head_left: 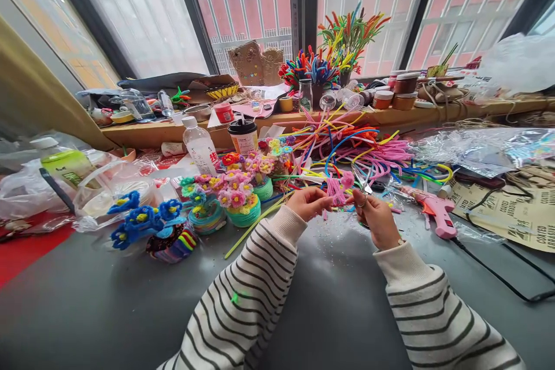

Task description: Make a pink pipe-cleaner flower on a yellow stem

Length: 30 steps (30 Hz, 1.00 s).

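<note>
We pinch the pink pipe-cleaner piece (337, 188) in our left hand (309, 202), steadying it, while our right hand (376, 218) grips scissors (363, 185) at its edge.

Layout: table (87, 312) is set before a window sill (303, 121), which runs along its far edge. Both hands are held over the table's middle, left hand (309, 202) just left of right hand (376, 219), a pipe-cleaner piece (338, 188) between them. Loose pipe cleaners (347, 147) are piled behind the hands. Flower pots (236, 196) are grouped left of the hands; bottle (199, 147) and cup (243, 136) stand behind them. Glue gun (433, 211) lies right of the right hand, paper sheets (520, 214) further right. Plastic bags (34, 185) sit at far left. Upright pipe-cleaner bunches (342, 46) stand on the sill.
</note>
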### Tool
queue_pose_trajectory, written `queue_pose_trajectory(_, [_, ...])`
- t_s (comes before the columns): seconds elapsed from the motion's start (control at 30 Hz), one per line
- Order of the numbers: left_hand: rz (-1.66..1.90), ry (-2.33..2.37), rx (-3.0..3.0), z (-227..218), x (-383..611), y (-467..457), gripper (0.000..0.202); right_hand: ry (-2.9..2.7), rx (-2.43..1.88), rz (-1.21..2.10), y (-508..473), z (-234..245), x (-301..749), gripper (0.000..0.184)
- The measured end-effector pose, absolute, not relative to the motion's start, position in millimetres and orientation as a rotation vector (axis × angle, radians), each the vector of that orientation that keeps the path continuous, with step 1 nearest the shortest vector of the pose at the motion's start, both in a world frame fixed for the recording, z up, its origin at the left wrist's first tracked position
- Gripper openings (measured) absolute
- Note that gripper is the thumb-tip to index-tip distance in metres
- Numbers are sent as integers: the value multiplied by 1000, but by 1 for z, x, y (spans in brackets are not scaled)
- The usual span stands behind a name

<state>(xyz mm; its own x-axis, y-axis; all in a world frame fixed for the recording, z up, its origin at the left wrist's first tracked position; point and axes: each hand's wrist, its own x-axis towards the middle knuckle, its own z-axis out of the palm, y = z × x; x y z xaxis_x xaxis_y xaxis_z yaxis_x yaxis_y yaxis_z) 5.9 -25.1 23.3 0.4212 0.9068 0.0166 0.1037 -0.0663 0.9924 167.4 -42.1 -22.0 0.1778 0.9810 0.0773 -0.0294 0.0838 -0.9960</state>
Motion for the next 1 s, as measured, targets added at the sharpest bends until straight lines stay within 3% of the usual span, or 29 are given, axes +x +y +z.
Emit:
queue_pose_trajectory(0.23, [720,813,1357,1,14,-24,28,-1013,-1037,1250,-45,-15,159,26])
queue_pose_trajectory(0.5, [693,834,1325,3,12,-21,26,-1157,-1060,1222,-47,-16,155,27])
queue_pose_trajectory(0.63, [696,807,1300,-1,12,-16,21,-1174,-1127,1158,-47,-16,155,32])
queue_pose_trajectory(0.77, [936,826,1048,1,8,-11,24,-1197,-1239,1117,-48,-16,159,42])
queue_pose_trajectory(1.0, [1152,730,766,4,0,-6,19,-1959,-1219,960,-60,-15,146,57])
